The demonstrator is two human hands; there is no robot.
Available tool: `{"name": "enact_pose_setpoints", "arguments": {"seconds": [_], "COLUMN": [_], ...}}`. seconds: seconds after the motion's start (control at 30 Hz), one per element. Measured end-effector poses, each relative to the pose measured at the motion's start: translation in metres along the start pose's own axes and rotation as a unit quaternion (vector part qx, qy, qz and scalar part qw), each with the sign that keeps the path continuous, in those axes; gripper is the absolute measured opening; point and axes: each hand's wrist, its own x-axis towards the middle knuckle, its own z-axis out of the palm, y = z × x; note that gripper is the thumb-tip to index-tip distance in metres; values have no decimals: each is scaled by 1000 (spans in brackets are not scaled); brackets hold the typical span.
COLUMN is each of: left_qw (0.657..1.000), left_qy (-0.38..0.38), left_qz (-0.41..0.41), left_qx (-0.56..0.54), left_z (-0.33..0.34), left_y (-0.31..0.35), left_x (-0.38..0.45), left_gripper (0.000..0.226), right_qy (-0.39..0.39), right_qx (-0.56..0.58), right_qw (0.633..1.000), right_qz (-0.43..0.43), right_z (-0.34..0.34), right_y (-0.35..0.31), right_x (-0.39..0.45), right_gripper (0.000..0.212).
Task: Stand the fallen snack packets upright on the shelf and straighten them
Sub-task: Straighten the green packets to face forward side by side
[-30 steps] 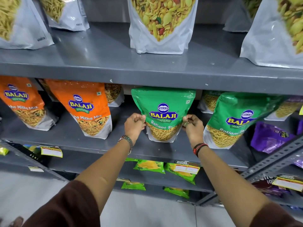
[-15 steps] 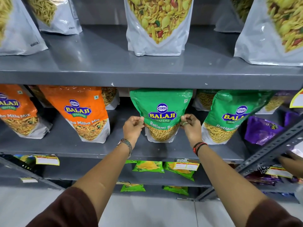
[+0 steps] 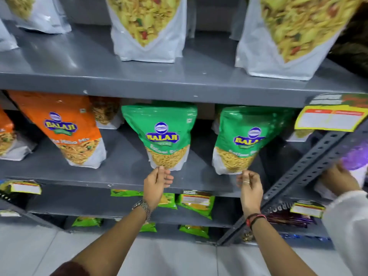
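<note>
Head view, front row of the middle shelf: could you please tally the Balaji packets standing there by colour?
Orange packets: 2 (one is cut off by the left edge of the picture)
Green packets: 2 (the second stands to the right)
Total: 4

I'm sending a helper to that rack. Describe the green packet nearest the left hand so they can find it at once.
On the grey middle shelf, pass the orange packet to the first green packet, upright just above the left hand. Unlike the tilted green packet to its right, it squarely faces front.
</note>
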Motion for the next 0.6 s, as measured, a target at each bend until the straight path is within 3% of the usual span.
{"name": "enact_pose_setpoints", "arguments": {"seconds": [0.1, 0.23, 0.33, 0.47, 0.6], "left_qw": [998, 980, 968, 972, 972], "left_qy": [-57, -182, -218, -181, -174], "left_qz": [-14, -78, -111, -121, -127], "left_qx": [-22, -35, -55, -91, -96], "left_z": [42, 97, 126, 150, 154], "left_y": [18, 53, 74, 79, 76], "left_x": [-11, -16, -20, -18, -16], "left_gripper": [34, 59, 95, 65, 66], "right_qy": [5, -62, -92, -132, -142], "right_qx": [16, -41, -40, 32, 76], "right_qw": [1000, 994, 991, 978, 969], "right_qz": [17, 84, 84, 158, 188], "right_z": [-20, -25, -24, -20, -21], "right_y": [6, -9, -21, -20, -22], "right_x": [34, 72, 85, 91, 86], "right_gripper": [6, 47, 59, 76, 67]}}
